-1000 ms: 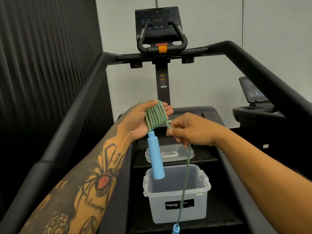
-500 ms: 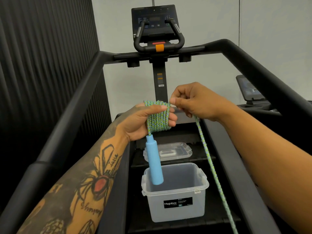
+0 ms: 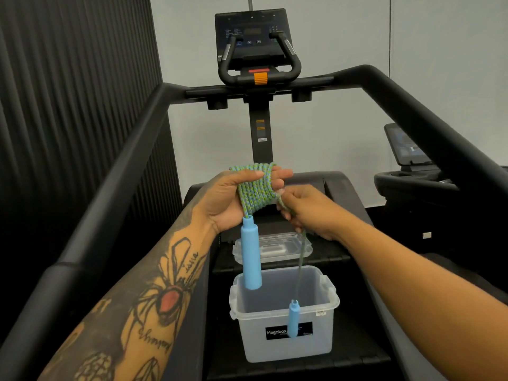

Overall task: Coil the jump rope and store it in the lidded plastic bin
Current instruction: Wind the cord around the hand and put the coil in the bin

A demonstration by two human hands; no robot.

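The green-and-blue jump rope [image 3: 257, 189] is wound in several loops around my left hand [image 3: 228, 200], which is shut on the coil. One blue handle [image 3: 250, 257] hangs straight down from that hand. My right hand [image 3: 305, 209] sits just right of the coil and pinches the loose strand [image 3: 301, 254]. That strand drops to the second blue handle [image 3: 293, 320], which dangles in front of the bin. The clear plastic bin [image 3: 324, 287], labelled Megabox, stands open on a lower step. Its clear lid [image 3: 291, 244] lies flat on the step behind it.
I stand between two thick black handrails [image 3: 115, 171] of a stair-climber machine. Its console [image 3: 251, 37] and post rise ahead. A dark ribbed wall runs along the left, and another machine [image 3: 412, 174] stands to the right.
My right hand came down from above the coil to below and right of it, laying on another turn. The free strand is shorter and the second handle has risen into view.
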